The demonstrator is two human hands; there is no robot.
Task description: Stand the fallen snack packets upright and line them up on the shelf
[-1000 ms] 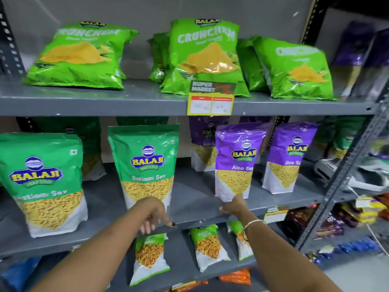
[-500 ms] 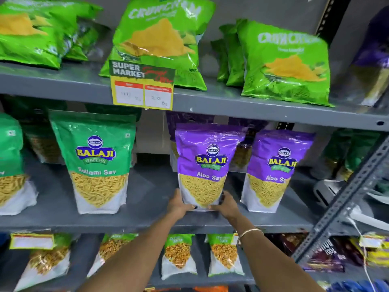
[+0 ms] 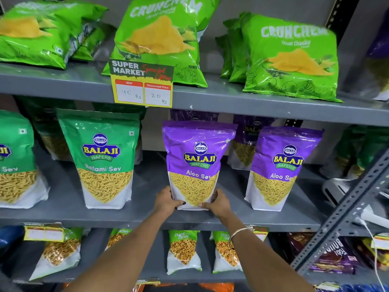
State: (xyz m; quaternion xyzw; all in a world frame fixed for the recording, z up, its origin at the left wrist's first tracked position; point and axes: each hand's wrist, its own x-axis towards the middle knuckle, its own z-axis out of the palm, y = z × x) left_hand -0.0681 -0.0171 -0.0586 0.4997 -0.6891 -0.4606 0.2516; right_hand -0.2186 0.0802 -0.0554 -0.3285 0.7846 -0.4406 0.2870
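More purple packets behind are half hidden. The left hand [image 3: 167, 202] and right hand [image 3: 217, 204] clasp the upright Aloo Sev packet [image 3: 196, 163] by its bottom corners, near the middle shelf [image 3: 147, 218] front edge

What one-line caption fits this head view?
Both hands, left hand and right hand, grip the base of an upright purple Aloo Sev packet on the middle shelf.

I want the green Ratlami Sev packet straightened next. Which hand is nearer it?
Left. The left hand is nearer the Ratlami Sev packet; the right hand is farther right.
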